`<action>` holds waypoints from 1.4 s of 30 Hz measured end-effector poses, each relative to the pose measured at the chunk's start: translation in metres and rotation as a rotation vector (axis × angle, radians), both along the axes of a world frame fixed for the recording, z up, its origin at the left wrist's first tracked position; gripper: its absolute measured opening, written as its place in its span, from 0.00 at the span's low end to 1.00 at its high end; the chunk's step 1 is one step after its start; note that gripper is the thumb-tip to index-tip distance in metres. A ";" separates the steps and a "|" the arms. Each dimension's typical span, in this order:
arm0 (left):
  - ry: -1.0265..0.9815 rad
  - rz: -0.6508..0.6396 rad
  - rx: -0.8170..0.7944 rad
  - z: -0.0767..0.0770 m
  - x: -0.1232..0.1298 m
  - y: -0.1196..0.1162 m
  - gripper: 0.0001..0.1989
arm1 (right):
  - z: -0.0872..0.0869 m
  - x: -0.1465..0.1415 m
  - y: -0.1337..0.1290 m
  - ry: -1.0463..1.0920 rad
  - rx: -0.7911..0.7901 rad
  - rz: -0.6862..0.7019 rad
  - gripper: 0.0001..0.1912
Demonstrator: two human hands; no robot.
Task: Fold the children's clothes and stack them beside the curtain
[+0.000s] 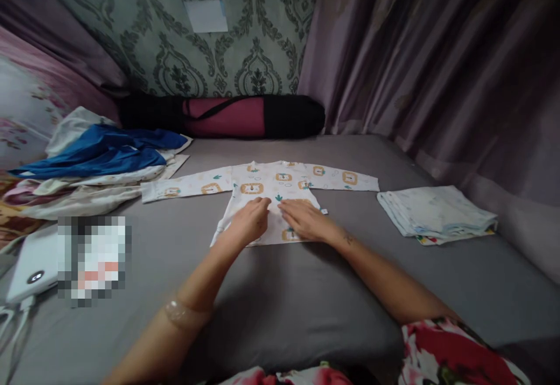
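A small long-sleeved shirt (pixel 284 169), white with orange lion faces and green leaves, lies spread out on the grey sheet. Its two sleeves reach straight out to the sides, and its collar points away from me. My left hand (pixel 251 220) rests on the left half of the shirt's body, fingers turned inward and held loosely together. On the right half lies my right hand (pixel 304 220), fairly flat, fingers stretched toward the middle. A narrow gap separates the fingertips. Parts of the shirt's lower body are hidden under both hands.
A folded stack of pale clothes (pixel 437 213) lies to the right. Heaped loose clothes, with a blue garment (pixel 105 151) on top, are at left. Nearer me are a white device (pixel 32 262) with cables and a blurred-out object (pixel 98 259). A black-and-maroon bag (pixel 227 116) lies along the wall.
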State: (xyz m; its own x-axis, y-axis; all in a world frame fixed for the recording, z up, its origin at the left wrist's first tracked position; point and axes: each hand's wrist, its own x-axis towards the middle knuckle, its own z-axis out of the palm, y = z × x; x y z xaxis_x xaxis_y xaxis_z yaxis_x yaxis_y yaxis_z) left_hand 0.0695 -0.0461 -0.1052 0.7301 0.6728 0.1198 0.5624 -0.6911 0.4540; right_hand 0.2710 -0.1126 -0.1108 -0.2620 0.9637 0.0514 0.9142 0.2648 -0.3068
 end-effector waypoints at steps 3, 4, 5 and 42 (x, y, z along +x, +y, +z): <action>-0.051 0.013 0.003 -0.007 0.035 0.008 0.15 | 0.006 0.028 0.025 -0.003 0.038 -0.231 0.18; -0.062 0.008 0.006 -0.010 0.047 0.011 0.14 | 0.008 0.039 0.031 -0.052 0.055 -0.332 0.17; -0.068 0.008 0.006 -0.013 0.059 0.013 0.14 | 0.009 0.049 0.035 -0.096 0.063 -0.403 0.16; 0.065 -0.241 0.198 -0.048 0.106 -0.074 0.31 | -0.009 0.015 0.053 0.054 -0.353 -0.093 0.36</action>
State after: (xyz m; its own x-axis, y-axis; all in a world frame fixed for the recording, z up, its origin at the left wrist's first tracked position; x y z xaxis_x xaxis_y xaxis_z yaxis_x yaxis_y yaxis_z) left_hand 0.1760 -0.1198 -0.1533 0.8760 0.4479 0.1788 0.3953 -0.8792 0.2659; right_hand 0.2858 -0.0599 -0.1197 -0.1788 0.9440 -0.2772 0.9093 0.0510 -0.4130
